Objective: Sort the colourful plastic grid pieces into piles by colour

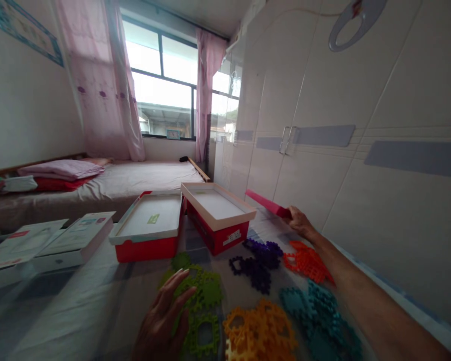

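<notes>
My right hand (299, 220) reaches out at the right, its fingers closed on the near end of a flat pink box-like piece (266, 203). Whether that is a lid or a shallow box I cannot tell. Above the green toothed plastic pieces (206, 288) hovers my left hand (167, 313), fingers apart and nothing in them; contact with the pieces is unclear. Similar toothed pieces lie in piles: purple (261, 258), orange-red (310, 263), yellow-orange (261, 331) and teal (321, 318).
Two red boxes with white trays or lids on top, the left one (146, 250) and the right one (225, 238), stand behind the piles. White boxes (75, 243) lie at the left. A wardrobe (323, 175) borders the right side; a bed (146, 173) is beyond.
</notes>
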`<state>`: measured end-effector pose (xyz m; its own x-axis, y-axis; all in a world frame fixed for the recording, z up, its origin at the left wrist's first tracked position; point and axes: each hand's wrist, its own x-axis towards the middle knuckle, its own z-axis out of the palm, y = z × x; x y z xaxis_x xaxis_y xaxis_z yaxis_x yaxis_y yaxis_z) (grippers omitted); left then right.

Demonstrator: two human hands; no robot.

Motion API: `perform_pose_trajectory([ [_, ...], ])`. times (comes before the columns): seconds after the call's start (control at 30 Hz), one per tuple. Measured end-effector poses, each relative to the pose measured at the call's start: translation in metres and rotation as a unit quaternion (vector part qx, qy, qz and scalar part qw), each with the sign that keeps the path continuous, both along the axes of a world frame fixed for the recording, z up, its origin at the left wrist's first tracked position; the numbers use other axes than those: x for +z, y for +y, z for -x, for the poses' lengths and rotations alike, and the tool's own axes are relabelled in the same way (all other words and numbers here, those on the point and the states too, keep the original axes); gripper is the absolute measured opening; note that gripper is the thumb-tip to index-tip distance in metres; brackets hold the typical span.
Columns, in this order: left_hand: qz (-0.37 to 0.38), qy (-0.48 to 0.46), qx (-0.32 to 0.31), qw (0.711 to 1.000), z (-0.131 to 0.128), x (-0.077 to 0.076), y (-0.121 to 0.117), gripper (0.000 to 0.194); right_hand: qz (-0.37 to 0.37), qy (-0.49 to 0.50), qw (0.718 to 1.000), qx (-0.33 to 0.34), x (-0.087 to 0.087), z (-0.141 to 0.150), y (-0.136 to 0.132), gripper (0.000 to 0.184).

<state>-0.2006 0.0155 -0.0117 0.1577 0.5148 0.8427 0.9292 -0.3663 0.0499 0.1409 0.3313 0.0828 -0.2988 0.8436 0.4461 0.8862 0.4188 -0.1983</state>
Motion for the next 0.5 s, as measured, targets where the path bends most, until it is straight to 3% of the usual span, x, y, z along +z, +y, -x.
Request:
perform_pose_trajectory([
  [0.13,0.005,-0.011,0.000,1.000,-0.002,0.001,-0.001,0.034,-0.042,0.066,0.996,-0.045,0.019,-0.026,-0.001,0.031],
  [0.23,0.015,-0.016,-0.002,1.000,-0.002,-0.001,-0.001,0.035,-0.055,0.078,0.994,-0.048,0.024,-0.035,-0.006,0.035],
  [0.37,0.016,-0.018,-0.006,1.000,-0.003,-0.002,0.000,0.035,-0.075,0.045,0.996,-0.028,0.018,-0.023,-0.015,0.027],
  [0.5,0.012,-0.009,-0.007,1.000,-0.002,-0.001,0.001,0.034,-0.078,-0.011,0.997,-0.003,-0.001,0.005,-0.026,0.020],
])
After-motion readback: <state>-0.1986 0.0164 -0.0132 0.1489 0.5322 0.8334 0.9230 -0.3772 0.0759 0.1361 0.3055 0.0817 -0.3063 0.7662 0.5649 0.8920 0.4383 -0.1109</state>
